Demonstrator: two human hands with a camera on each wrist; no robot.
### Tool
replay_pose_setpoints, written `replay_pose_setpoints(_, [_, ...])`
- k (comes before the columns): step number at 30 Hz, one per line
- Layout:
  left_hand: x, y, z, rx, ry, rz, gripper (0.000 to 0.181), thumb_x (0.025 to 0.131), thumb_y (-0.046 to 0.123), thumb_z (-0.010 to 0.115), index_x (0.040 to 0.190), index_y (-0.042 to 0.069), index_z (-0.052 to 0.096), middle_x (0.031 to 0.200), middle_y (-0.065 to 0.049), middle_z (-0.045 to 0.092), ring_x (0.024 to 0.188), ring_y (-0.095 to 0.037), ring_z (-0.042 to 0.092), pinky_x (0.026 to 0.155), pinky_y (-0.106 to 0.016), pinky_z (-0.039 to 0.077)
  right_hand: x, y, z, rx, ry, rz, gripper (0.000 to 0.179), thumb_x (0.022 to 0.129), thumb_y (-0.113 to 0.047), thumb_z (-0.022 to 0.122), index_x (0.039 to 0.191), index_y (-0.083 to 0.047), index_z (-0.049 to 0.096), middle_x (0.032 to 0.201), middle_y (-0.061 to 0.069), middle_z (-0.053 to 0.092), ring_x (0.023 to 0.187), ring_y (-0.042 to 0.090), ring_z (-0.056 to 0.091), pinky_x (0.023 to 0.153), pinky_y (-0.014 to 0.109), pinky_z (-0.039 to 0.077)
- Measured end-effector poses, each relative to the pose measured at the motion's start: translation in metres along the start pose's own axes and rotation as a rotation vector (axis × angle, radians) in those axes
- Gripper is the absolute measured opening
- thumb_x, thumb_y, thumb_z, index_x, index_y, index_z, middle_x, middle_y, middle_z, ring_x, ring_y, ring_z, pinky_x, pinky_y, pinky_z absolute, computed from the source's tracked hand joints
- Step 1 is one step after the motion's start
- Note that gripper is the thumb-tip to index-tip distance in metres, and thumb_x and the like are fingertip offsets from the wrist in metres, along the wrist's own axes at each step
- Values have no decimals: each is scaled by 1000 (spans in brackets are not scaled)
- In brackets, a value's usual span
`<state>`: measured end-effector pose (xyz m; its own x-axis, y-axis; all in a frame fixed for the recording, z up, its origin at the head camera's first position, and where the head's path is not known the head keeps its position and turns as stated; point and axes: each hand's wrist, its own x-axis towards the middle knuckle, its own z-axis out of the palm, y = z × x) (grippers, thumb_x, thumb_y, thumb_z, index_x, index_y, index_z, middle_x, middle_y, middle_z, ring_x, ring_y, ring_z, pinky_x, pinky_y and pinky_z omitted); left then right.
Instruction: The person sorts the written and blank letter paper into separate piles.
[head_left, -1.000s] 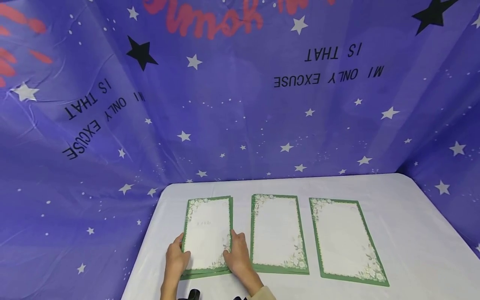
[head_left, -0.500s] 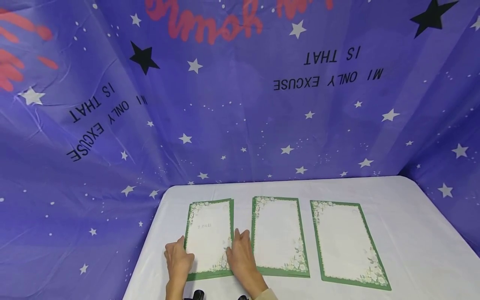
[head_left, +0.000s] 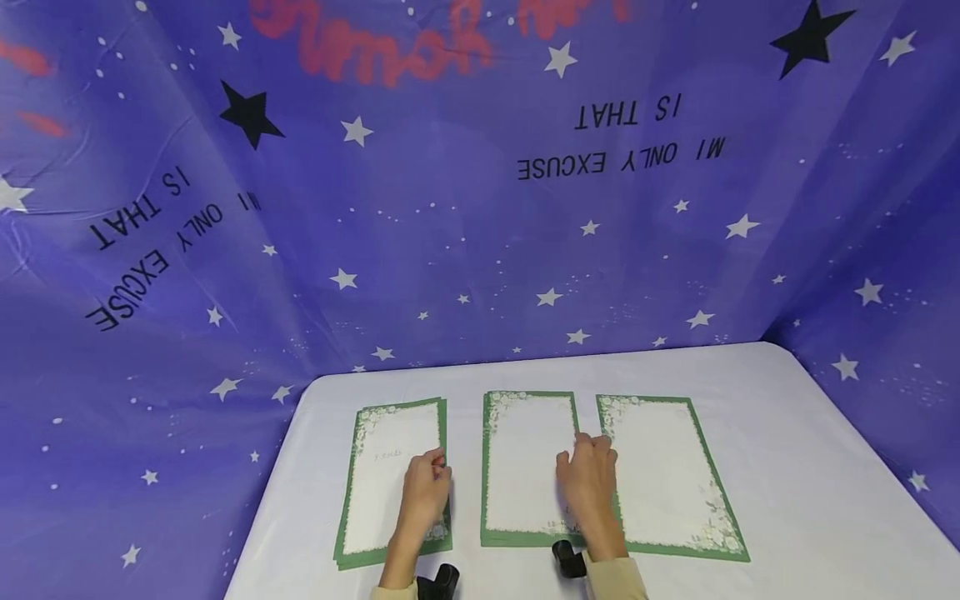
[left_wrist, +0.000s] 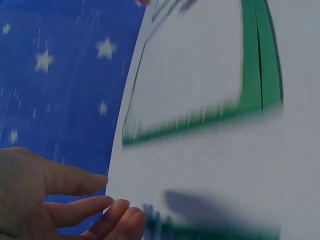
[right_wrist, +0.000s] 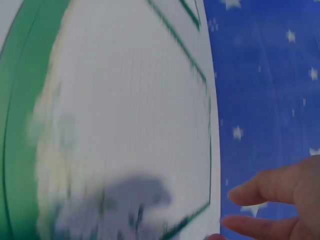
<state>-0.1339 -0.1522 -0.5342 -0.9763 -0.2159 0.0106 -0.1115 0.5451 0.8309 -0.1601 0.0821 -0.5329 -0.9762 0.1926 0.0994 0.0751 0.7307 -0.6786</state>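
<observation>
Three sets of green-bordered, floral-patterned paper sheets lie side by side in the head view. The left sheets [head_left: 378, 492], slightly fanned at the edges, bear a faint line of writing near the top. My left hand [head_left: 423, 497] hovers over their right edge, fingers loosely bent; in the left wrist view its thumb and fingers [left_wrist: 75, 181] hold nothing. My right hand [head_left: 590, 483] is above the right edge of the middle sheets [head_left: 521, 467], partly covering their lower right corner. Its thumb and finger are spread apart in the right wrist view. Just right of it lies the right sheet [head_left: 667, 475].
A white-covered table [head_left: 810, 475] carries the sheets. Purple cloth [head_left: 465, 217] printed with stars and lettering rises behind it and along both sides. Black devices [head_left: 438, 582] sit at both wrists, by the light sleeves [head_left: 615, 577].
Both hands have left the sides of the left sheets and moved right, the right hand farther, to the middle sheets. The head view has shifted slightly, too.
</observation>
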Motion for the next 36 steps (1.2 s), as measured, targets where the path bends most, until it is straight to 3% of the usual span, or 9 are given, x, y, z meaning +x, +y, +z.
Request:
replay_pose_setpoints(3, [-2, 8, 11, -41, -61, 6, 36, 94, -4, 62, 124, -23, 60, 105, -21, 65, 94, -30, 63, 82, -39, 55, -1, 7, -8, 35, -86, 47, 41, 93, -3, 66, 125, 23, 60, 116, 42, 54, 101, 56, 57, 76, 61, 53])
replay_pose_setpoints(7, [-4, 15, 22, -92, -123, -10, 36, 94, -4, 61, 124, -25, 59, 111, -32, 67, 102, -43, 68, 88, -48, 58, -3, 14, -12, 56, -159, 69, 41, 93, -4, 64, 123, 24, 60, 116, 43, 57, 108, 60, 57, 91, 66, 50])
replay_pose_setpoints(14, [1, 18, 36, -79, -159, -53, 38, 95, -2, 57, 125, -24, 59, 113, -32, 67, 107, -44, 67, 90, -51, 56, -3, 24, -10, 108, -168, 90, 44, 90, -3, 61, 124, 25, 60, 105, 34, 63, 109, 53, 57, 92, 63, 49])
replay_pose_setpoints(19, [2, 15, 41, -81, -154, -37, 37, 96, -3, 49, 124, -25, 61, 120, -37, 66, 71, -24, 57, 62, -31, 47, -4, 28, -5, 152, -119, 93, 37, 89, 1, 62, 118, 23, 65, 102, 32, 60, 101, 49, 59, 85, 59, 51])
replay_pose_setpoints(22, [1, 14, 46, -106, -131, 15, 36, 93, -7, 47, 121, -26, 62, 121, -41, 64, 63, -22, 50, 52, -25, 36, -6, 29, -1, 151, -90, 101, 37, 88, 2, 63, 119, 23, 65, 104, 35, 56, 99, 52, 58, 83, 60, 51])
replay_pose_setpoints(24, [-1, 15, 50, -90, -93, 65, 35, 90, -10, 48, 117, -27, 62, 119, -43, 63, 66, -28, 57, 50, -26, 35, -8, 29, 2, 128, -72, 98, 38, 88, 2, 63, 120, 23, 64, 106, 38, 54, 99, 56, 57, 85, 63, 50])
replay_pose_setpoints(28, [-8, 20, 55, 24, -30, 142, 33, 89, -11, 51, 115, -29, 61, 108, -47, 63, 90, -44, 62, 66, -39, 50, -11, 27, 5, 84, -24, 82, 41, 87, 2, 64, 122, 22, 64, 110, 39, 53, 101, 55, 53, 87, 62, 47])
replay_pose_setpoints(31, [-15, 27, 56, 83, -9, 148, 35, 91, -9, 54, 118, -30, 60, 107, -41, 61, 102, -48, 55, 90, -56, 47, -13, 24, 5, 81, 22, 76, 41, 86, 2, 66, 124, 19, 65, 114, 38, 54, 103, 51, 52, 87, 60, 45])
replay_pose_setpoints(36, [-17, 38, 55, 25, -26, 67, 36, 95, -4, 56, 123, -25, 61, 114, -33, 58, 102, -41, 53, 87, -50, 48, -12, 17, 0, 215, 72, 73, 38, 85, 8, 64, 122, 15, 67, 103, 28, 64, 90, 40, 59, 76, 49, 49])
